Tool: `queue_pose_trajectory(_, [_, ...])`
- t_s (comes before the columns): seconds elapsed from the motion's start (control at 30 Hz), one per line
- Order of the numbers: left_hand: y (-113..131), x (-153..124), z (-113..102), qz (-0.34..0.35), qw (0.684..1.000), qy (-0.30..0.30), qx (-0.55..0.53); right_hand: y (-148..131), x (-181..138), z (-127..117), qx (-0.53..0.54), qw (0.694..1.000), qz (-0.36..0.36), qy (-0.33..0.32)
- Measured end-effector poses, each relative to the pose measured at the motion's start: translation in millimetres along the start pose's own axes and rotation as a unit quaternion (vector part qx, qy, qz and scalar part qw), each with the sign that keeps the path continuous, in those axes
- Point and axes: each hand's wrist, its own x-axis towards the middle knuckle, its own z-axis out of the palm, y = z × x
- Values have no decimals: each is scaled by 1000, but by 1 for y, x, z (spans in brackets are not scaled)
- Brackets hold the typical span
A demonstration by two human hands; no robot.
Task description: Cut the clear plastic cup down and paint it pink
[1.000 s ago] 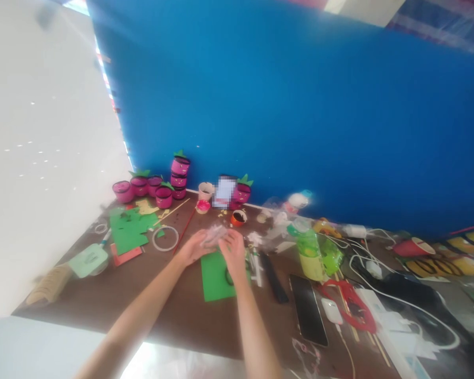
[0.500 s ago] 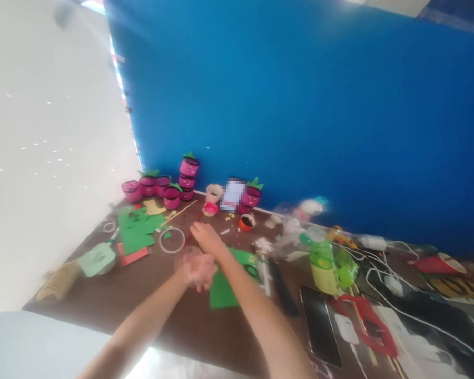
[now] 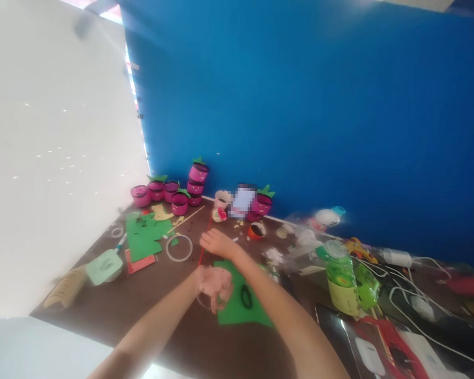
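Smeared by motion, my left hand (image 3: 215, 287) is low over the table at the left edge of a green sheet (image 3: 237, 308). Its fingers look curled against a clear round thing (image 3: 204, 301), whose kind I cannot make out. My right hand (image 3: 220, 245) is just beyond, with its fingertips closed on a thin red stick (image 3: 201, 257) that shows on both sides of them. Black scissor handles (image 3: 246, 296) lie on the green sheet under my right forearm. A clear ring (image 3: 179, 248) lies left of my right hand. Behind it stands a small white cup with red (image 3: 220, 214).
Several magenta pots with green leaf tops (image 3: 179, 203) stand along the wall. A cut green sheet (image 3: 142, 237), a red card (image 3: 140, 263) and a pale green box (image 3: 104, 267) lie left. On the right are a green bottle (image 3: 342, 279), a phone (image 3: 335, 337) and white cables (image 3: 430, 326).
The view has swung left, so everything sits further right. My left hand has moved lower, with the clear round thing beside it. The small red-and-white cup now looks tilted.
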Motion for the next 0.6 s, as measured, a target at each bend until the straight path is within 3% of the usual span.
queue_pose_trajectory(0.1, [1,-4,-2,-116,981,-135,74,3,-7,-1,2,997,71,37])
queue_pose_trajectory(0.17, [0,-4,-5,-144,971,-169,88,4,-9,2,22,992,110,64])
queue_pose_trajectory(0.47, [-10,8,-21,-170,963,-208,29,-9,-19,29,177,937,247,174])
queue_pose_trajectory(0.6, [-10,7,-26,-214,957,-198,-4,-16,-18,32,229,908,285,203])
